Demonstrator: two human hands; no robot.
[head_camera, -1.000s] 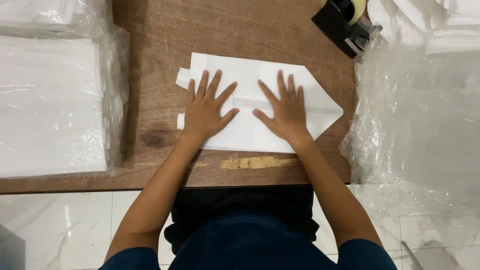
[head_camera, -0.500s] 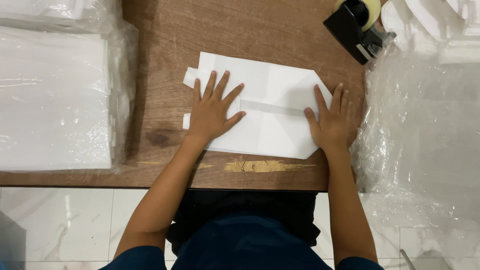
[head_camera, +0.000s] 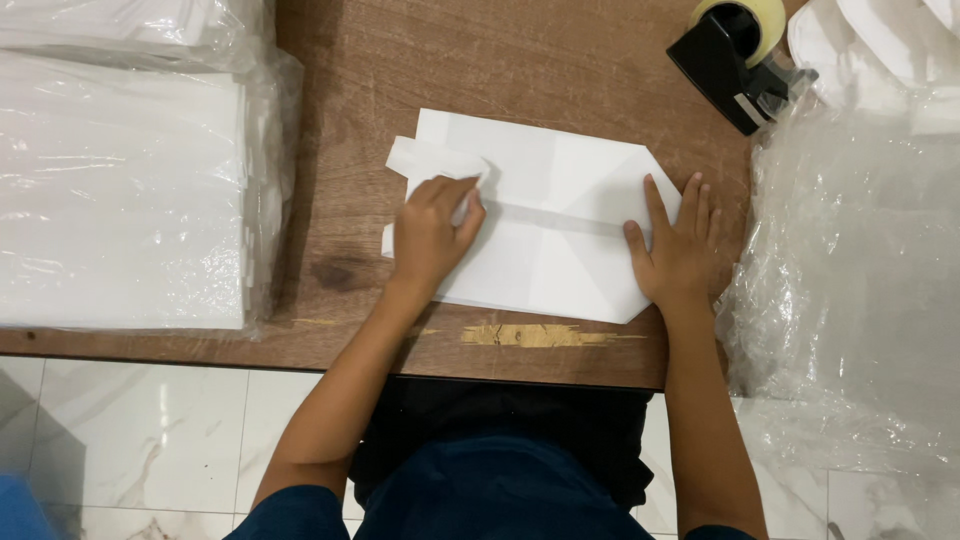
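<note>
A flat white folded paper piece (head_camera: 545, 215) with angled right corners lies on the brown wooden table (head_camera: 480, 70). My left hand (head_camera: 432, 230) rests on its left end, fingers curled over a small paper flap (head_camera: 425, 160) that sticks out there. My right hand (head_camera: 675, 245) lies flat, fingers spread, pressing on the paper's right end.
A plastic-wrapped stack of white sheets (head_camera: 120, 190) fills the table's left side. A black tape dispenser (head_camera: 735, 55) with a yellowish roll stands at the back right. Crumpled clear plastic over white items (head_camera: 850, 230) covers the right. A white tiled floor (head_camera: 150, 440) lies below the table's front edge.
My left hand has gone from lying flat with spread fingers to curling at the paper's left flap. My right hand slid rightward to the paper's right end.
</note>
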